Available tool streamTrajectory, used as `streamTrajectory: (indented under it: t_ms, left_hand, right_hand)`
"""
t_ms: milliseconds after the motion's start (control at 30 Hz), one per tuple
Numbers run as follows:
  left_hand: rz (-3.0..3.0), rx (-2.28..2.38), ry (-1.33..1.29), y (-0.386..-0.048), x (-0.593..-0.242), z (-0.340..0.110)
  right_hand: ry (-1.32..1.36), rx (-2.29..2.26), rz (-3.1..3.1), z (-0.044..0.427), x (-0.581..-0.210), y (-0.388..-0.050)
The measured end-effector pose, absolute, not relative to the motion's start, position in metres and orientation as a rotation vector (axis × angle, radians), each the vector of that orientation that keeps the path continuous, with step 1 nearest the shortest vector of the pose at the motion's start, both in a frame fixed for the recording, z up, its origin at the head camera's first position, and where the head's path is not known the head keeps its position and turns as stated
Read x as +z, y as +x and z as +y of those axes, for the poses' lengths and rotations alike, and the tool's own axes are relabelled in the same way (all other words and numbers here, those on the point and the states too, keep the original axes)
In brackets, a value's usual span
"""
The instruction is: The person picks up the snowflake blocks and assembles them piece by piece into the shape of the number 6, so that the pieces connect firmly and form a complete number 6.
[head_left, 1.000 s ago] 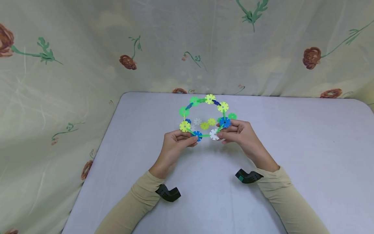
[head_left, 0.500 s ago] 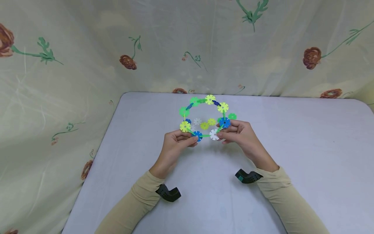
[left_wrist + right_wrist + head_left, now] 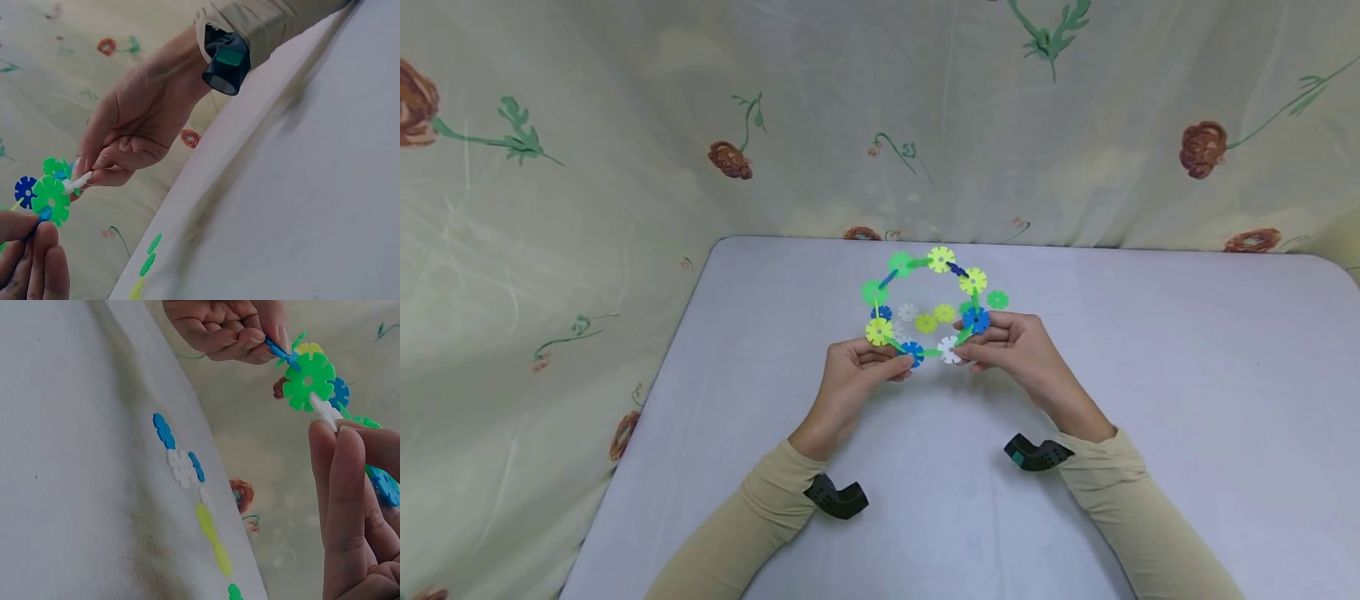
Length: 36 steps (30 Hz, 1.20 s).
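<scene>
A ring of interlocking snowflake discs (image 3: 940, 260), in green, yellow, blue and white, is raised above the table, standing tilted with its far side higher. My left hand (image 3: 859, 375) pinches the blue disc (image 3: 912, 354) at the ring's lower left between thumb and fingers. At the lower right, my right hand (image 3: 1021, 343) pinches the white disc (image 3: 948, 350), with the fingers close by a second blue disc (image 3: 976, 320). Edge-on between the two held pieces sits a green disc (image 3: 309, 381), seen face-on in the right wrist view. My fingertips hide parts of the held discs.
Behind the ring, several loose discs lie flat on the white table: a white one (image 3: 907, 312), a yellow one (image 3: 926, 323) and a green one (image 3: 997, 299) among them. A flowered curtain (image 3: 820, 125) hangs beyond the table's back edge and on the left.
The ring has dipped slightly, its left side shifting a little right and down together with my left hand. My right hand stays nearly still. Both grips are the same as before.
</scene>
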<state>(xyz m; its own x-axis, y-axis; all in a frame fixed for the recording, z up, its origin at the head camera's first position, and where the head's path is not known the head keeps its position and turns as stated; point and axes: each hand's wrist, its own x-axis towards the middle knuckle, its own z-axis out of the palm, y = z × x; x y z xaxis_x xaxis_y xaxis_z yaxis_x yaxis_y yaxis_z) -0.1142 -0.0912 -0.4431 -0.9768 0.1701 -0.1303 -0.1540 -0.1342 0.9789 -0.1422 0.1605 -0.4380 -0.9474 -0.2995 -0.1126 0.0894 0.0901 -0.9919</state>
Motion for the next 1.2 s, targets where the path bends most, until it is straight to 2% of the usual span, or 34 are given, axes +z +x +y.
streamTrajectory:
  t_ms: [467, 700, 967, 1200]
  left_hand:
    - [1.900, 2.199, 0.011, -0.115, -0.448, -0.091]
    - [1.952, 2.146, 0.083, -0.114, -0.444, -0.090]
    - [1.971, 2.077, 0.140, -0.113, -0.446, -0.087]
    - [2.076, 1.959, 0.145, -0.113, -0.444, -0.090]
  right_hand:
    - [-0.203, -1.908, 2.067, 0.159, -0.438, -0.141]
    - [-0.283, -1.790, 2.097, 0.173, -0.435, -0.145]
    - [-0.276, -1.989, 2.160, 0.187, -0.429, -0.148]
    - [-0.267, -1.987, 2.172, 0.188, -0.432, -0.150]
